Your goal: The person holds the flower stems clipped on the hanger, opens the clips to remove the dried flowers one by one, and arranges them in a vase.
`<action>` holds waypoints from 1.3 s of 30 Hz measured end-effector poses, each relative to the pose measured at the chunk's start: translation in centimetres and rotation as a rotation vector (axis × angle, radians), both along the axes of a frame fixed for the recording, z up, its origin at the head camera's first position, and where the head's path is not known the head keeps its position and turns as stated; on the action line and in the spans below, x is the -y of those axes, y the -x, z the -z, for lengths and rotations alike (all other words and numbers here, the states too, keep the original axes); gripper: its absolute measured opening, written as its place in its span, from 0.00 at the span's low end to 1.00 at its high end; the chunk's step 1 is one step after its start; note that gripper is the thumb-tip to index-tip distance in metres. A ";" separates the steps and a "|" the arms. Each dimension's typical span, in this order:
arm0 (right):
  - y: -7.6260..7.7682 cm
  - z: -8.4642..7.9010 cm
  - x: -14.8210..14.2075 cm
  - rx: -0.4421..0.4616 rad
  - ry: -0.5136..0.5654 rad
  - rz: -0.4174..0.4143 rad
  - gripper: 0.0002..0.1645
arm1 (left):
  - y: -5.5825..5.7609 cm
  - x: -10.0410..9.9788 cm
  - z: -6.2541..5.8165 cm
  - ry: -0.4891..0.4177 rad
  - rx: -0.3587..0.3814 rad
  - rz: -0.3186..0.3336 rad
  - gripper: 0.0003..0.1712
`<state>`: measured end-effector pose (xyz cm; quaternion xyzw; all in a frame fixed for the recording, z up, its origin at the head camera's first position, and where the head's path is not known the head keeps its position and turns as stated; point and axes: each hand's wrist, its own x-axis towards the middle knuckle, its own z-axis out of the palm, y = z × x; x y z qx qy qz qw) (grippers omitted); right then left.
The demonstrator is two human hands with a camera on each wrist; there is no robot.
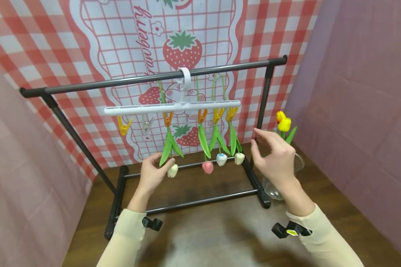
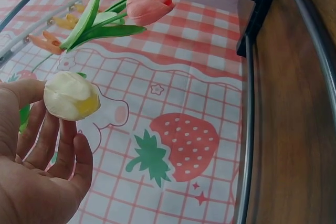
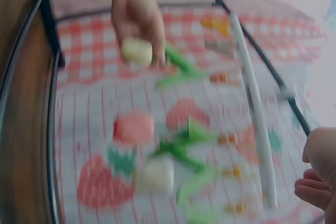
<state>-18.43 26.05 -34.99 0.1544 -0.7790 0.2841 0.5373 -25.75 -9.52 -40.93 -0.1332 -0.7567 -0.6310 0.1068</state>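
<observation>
A white tulip [image 1: 172, 171] hangs head down from an orange clip [image 1: 168, 119] on the white hanger [image 1: 137, 109]. My left hand [image 1: 151, 173] pinches it close to the bloom; in the left wrist view, the thumb lies against the bloom [image 2: 71, 97]. Farther right along the hanger, a pink tulip [image 1: 207, 167], a blue-and-white tulip [image 1: 221, 159] and a cream tulip [image 1: 239, 159] dangle from their own clips. My right hand [image 1: 274, 157] holds nothing, thumb and fingertips apart, right of the cream tulip. Motion blurs the right wrist view.
The hanger hooks over the top bar [image 1: 120, 82] of a black rack standing on a wooden table [image 1: 200, 230]. A yellow clip [image 1: 124, 126] and a clear clip [image 1: 147, 123] hang at its left. Behind my right hand stands a glass vase [image 1: 273, 190] with yellow tulips [image 1: 284, 125].
</observation>
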 end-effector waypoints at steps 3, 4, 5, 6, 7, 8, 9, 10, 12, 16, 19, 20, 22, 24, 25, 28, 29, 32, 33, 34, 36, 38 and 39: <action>1.4 -0.9 3.3 0.049 0.010 -0.137 0.16 | -0.1 -0.1 -0.1 0.020 -0.007 0.003 0.13; 1.9 -1.3 4.5 0.092 0.030 -0.198 0.16 | -0.1 -0.1 -0.1 0.027 -0.011 0.004 0.13; 2.5 -1.5 5.6 0.152 0.055 -0.266 0.16 | 0.0 -0.2 -0.2 0.034 -0.014 0.004 0.13; 3.1 -1.8 6.8 0.219 0.091 -0.332 0.16 | 0.0 -0.3 -0.2 0.040 -0.015 0.005 0.14; 3.7 -2.0 8.0 0.289 0.129 -0.390 0.16 | 0.1 -0.4 -0.2 0.043 -0.016 0.007 0.14; 4.4 -2.2 9.1 0.358 0.171 -0.438 0.17 | 0.2 -0.5 -0.3 0.048 -0.020 0.010 0.14; 5.0 -2.3 10.2 0.425 0.208 -0.475 0.18 | 0.3 -0.7 -0.4 0.056 -0.024 0.015 0.14; 5.7 -2.5 11.2 0.477 0.242 -0.503 0.19 | 0.4 -0.9 -0.4 0.063 -0.030 0.024 0.14; 7.0 -2.7 13.0 0.531 0.287 -0.522 0.21 | 0.6 -1.3 -0.5 0.075 -0.042 0.047 0.13; 9.1 -3.0 15.8 0.520 0.373 -0.507 0.25 | 0.6 -1.8 -0.2 0.071 -0.055 0.077 0.12; 9.9 -3.4 17.5 0.463 0.421 -0.477 0.26 | 0.3 -1.6 0.1 0.065 -0.051 0.067 0.13; 10.1 -3.6 18.0 0.441 0.428 -0.463 0.25 | 0.2 -1.5 0.2 0.065 -0.051 0.060 0.13; 10.3 -3.9 18.9 0.392 0.420 -0.435 0.23 | 0.1 -1.3 0.4 0.062 -0.056 0.049 0.13; 10.5 -4.1 19.6 0.347 0.399 -0.398 0.21 | 0.0 -1.1 0.6 0.052 -0.060 0.038 0.12; 10.6 -4.1 19.8 0.328 0.391 -0.381 0.20 | 0.1 -1.0 0.6 0.045 -0.060 0.037 0.12; 10.7 -4.2 20.3 0.275 0.381 -0.346 0.18 | 0.0 -1.0 0.7 0.027 -0.061 0.040 0.12; 10.7 -4.3 20.3 0.262 0.380 -0.343 0.17 | 0.0 -0.9 0.7 0.025 -0.063 0.042 0.12; 10.5 -4.4 20.5 0.239 0.391 -0.359 0.16 | -0.1 -0.8 0.6 0.029 -0.072 0.041 0.12; 10.5 -4.4 20.5 0.238 0.396 -0.366 0.16 | -0.1 -0.7 0.6 0.033 -0.073 0.039 0.11; 10.4 -4.5 20.5 0.240 0.402 -0.378 0.16 | -0.2 -0.6 0.7 0.038 -0.075 0.037 0.12; 10.4 -4.6 20.6 0.251 0.407 -0.384 0.15 | -0.2 -0.5 0.7 0.053 -0.070 0.030 0.12; 10.3 -4.6 20.8 0.266 0.404 -0.381 0.15 | -0.2 -0.3 0.9 0.068 -0.059 0.026 0.13; 10.3 -4.6 20.8 0.273 0.403 -0.379 0.15 | -0.2 -0.2 1.0 0.076 -0.052 0.024 0.13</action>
